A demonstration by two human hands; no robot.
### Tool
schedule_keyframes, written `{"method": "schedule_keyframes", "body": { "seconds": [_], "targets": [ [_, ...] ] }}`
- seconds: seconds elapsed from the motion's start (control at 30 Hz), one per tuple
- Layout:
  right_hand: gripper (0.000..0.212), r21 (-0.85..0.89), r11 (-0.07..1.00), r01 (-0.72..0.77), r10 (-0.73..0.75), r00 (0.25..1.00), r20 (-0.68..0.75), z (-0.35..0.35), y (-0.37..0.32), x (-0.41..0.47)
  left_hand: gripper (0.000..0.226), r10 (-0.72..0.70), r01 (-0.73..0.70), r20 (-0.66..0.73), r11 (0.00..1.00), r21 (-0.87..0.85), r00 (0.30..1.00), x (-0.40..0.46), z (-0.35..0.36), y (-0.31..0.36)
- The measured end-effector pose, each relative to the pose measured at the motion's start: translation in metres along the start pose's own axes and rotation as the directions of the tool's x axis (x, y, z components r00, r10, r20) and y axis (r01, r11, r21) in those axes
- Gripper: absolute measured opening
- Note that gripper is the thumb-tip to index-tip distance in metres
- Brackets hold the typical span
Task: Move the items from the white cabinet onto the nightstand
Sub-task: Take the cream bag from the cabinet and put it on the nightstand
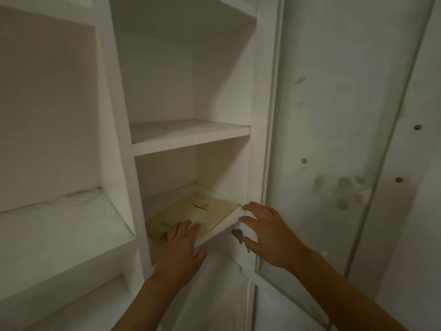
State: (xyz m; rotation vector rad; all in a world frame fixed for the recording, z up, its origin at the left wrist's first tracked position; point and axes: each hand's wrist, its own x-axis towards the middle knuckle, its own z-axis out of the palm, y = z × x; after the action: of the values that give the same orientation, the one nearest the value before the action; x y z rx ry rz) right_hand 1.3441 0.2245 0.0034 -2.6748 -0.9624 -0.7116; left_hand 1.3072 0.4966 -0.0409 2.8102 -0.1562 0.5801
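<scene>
A thin pale-yellow booklet (198, 212) lies flat on the lower shelf of the white cabinet (191, 146). My left hand (179, 249) reaches onto that shelf, its fingertips resting on the booklet's near corner, fingers spread and not gripping. My right hand (267, 235) hovers just right of the shelf's front edge, fingers apart, holding nothing, in front of the cabinet's frame. The nightstand is out of view.
The shelf above (188, 134) holds nothing. A glass cabinet door (334, 139) stands swung out on the right, smudged, with a small metal latch (237, 235) on the frame below my right hand. More white compartments (47, 115) lie to the left.
</scene>
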Motion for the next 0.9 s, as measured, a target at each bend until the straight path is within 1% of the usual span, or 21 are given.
{"method": "schedule_keyframes", "body": {
  "seconds": [0.1, 0.2, 0.3, 0.37, 0.43, 0.53, 0.63, 0.73, 0.83, 0.9],
  "targets": [
    [0.048, 0.041, 0.999, 0.015, -0.017, 0.999, 0.051, 0.018, -0.010, 0.016, 0.069, -0.053, 0.054, 0.048, 0.999, -0.009, 0.997, 0.000, 0.006, -0.017],
    [0.052, 0.074, 0.996, 0.040, -0.048, 0.994, 0.103, 0.033, -0.017, 0.031, 0.070, -0.061, 0.061, 0.019, 0.998, -0.013, 0.998, -0.004, 0.014, -0.023],
    [0.058, 0.112, 0.992, 0.052, -0.070, 0.984, 0.162, 0.047, -0.017, 0.047, 0.066, -0.064, 0.064, 0.003, 0.998, -0.016, 0.998, -0.001, 0.020, -0.023],
    [0.060, 0.173, 0.983, 0.059, -0.094, 0.975, 0.200, 0.055, -0.017, 0.058, 0.065, -0.051, 0.050, -0.031, 0.998, -0.034, 0.998, -0.002, 0.022, -0.023],
    [0.063, 0.258, 0.965, 0.045, -0.111, 0.964, 0.244, 0.064, -0.018, 0.066, 0.061, -0.006, 0.001, -0.078, 0.998, -0.061, 0.997, -0.005, 0.023, -0.024],
    [0.062, 0.318, 0.946, 0.072, -0.161, 0.951, 0.264, 0.084, -0.017, 0.072, 0.059, 0.027, -0.040, -0.086, 0.988, -0.147, 0.996, -0.009, 0.020, -0.021],
    [0.061, 0.335, 0.937, 0.094, -0.180, 0.956, 0.233, 0.099, -0.007, 0.067, 0.060, 0.060, -0.079, -0.112, 0.982, -0.169, 0.992, -0.014, 0.020, -0.010],
    [0.063, 0.423, 0.901, 0.090, -0.177, 0.969, 0.171, 0.106, 0.010, 0.060, 0.056, 0.083, -0.099, -0.092, 0.979, -0.181, 0.992, -0.015, 0.021, 0.007],
    [0.057, 0.492, 0.864, 0.109, -0.174, 0.981, 0.089, 0.113, 0.029, 0.062, 0.045, 0.051, -0.075, -0.116, 0.974, -0.216, 0.992, -0.007, 0.017, 0.013],
    [0.055, 0.530, 0.839, 0.124, -0.171, 0.984, 0.039, 0.119, 0.036, 0.066, 0.041, 0.017, -0.040, -0.133, 0.985, -0.169, 0.991, 0.001, 0.017, 0.009]
  ]
}}
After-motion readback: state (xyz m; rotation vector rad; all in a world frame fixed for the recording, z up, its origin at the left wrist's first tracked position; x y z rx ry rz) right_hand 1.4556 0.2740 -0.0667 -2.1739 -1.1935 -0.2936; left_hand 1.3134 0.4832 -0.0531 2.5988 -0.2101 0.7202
